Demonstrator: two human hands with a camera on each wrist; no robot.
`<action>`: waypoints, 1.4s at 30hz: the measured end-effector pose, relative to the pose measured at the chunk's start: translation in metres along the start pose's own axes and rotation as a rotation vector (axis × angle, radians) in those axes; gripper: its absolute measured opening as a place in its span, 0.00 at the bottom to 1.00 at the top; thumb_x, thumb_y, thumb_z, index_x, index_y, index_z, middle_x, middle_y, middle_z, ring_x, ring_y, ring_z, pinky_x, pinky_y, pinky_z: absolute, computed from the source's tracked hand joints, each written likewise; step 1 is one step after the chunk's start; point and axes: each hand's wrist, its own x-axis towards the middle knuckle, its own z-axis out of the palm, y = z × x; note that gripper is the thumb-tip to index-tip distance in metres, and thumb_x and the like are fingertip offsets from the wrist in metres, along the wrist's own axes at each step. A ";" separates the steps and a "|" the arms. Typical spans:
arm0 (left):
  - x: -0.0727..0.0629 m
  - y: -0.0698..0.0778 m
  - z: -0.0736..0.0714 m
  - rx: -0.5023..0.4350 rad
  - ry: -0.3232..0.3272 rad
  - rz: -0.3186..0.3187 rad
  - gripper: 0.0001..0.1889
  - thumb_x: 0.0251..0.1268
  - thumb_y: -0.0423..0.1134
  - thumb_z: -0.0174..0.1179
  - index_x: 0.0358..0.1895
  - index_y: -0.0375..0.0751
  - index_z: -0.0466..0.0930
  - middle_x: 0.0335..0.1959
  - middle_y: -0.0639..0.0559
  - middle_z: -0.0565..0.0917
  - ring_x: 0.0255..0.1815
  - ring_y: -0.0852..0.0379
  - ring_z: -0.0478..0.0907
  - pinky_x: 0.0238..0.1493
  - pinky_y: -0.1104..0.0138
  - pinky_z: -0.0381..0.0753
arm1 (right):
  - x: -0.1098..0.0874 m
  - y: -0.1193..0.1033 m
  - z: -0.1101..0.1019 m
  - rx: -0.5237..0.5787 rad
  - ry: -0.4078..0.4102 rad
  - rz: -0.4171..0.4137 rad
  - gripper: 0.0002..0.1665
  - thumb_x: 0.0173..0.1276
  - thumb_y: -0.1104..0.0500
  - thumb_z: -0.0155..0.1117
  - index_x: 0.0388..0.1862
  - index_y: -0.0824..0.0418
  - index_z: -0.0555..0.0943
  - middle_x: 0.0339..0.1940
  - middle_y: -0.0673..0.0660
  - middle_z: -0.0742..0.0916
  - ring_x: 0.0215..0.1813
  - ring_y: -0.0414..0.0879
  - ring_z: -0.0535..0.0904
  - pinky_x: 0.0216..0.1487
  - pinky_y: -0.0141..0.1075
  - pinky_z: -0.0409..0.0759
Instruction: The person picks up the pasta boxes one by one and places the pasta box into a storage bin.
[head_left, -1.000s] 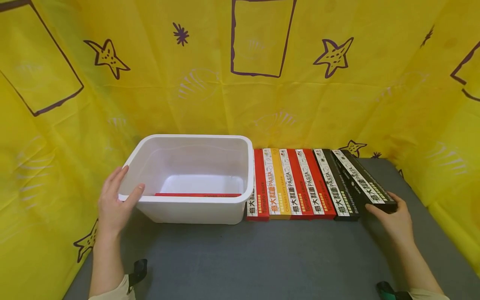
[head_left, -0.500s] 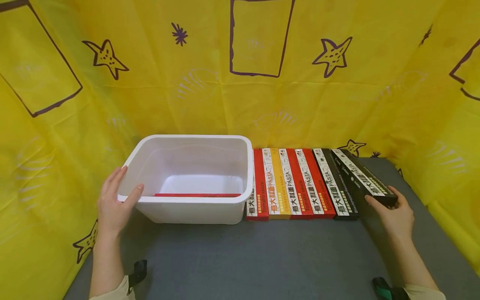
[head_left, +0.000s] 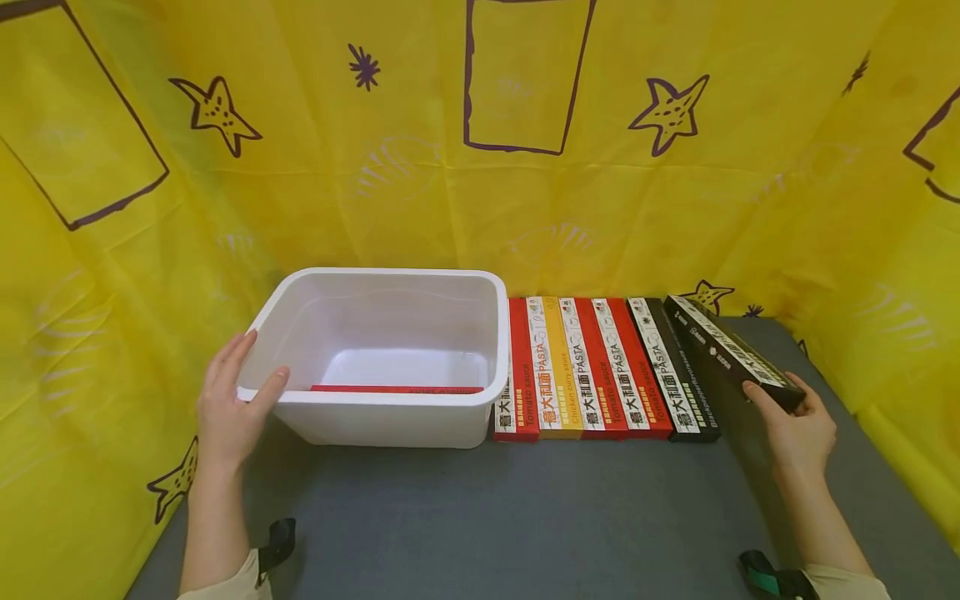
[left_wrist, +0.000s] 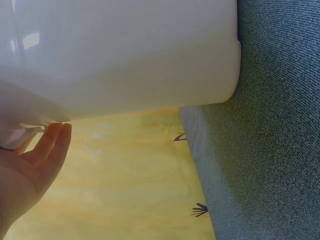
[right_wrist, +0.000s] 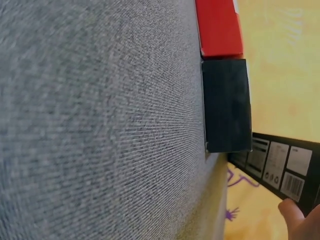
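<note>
My left hand (head_left: 234, 400) grips the front left corner of a white plastic bin (head_left: 390, 423), its thumb over the rim. In the left wrist view, fingers (left_wrist: 61, 142) of that hand touch the bin's outer wall (left_wrist: 125, 60) below the rim. At the right, my right hand (head_left: 802, 433) pinches the near end of a black pasta box (head_left: 731, 350). This box slants, near end raised off the table; whether its far end touches the table cannot be told. Its barcode side (right_wrist: 280, 167) shows in the right wrist view, with the thumb against it.
Between bin and held box lies a row of pasta boxes: red (head_left: 525, 375), yellow (head_left: 562, 375), more red ones, and a black box (head_left: 678, 375) at the right end. A red box (head_left: 397, 389) lies inside the bin. Yellow cloth (head_left: 450, 208) surrounds the grey table (head_left: 525, 517).
My right hand has lifted the near end of the black pasta box and shifted it slightly right, away from the row; more of its side shows. My left hand and the bin stay put.
</note>
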 end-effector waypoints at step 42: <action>-0.001 0.003 0.000 -0.004 -0.007 -0.048 0.34 0.60 0.43 0.63 0.72 0.51 0.67 0.72 0.47 0.65 0.71 0.41 0.60 0.66 0.37 0.57 | -0.046 -0.049 -0.003 1.102 -0.102 -0.105 0.22 0.56 0.84 0.60 0.50 0.77 0.79 0.41 0.65 0.84 0.39 0.50 0.85 0.30 0.36 0.85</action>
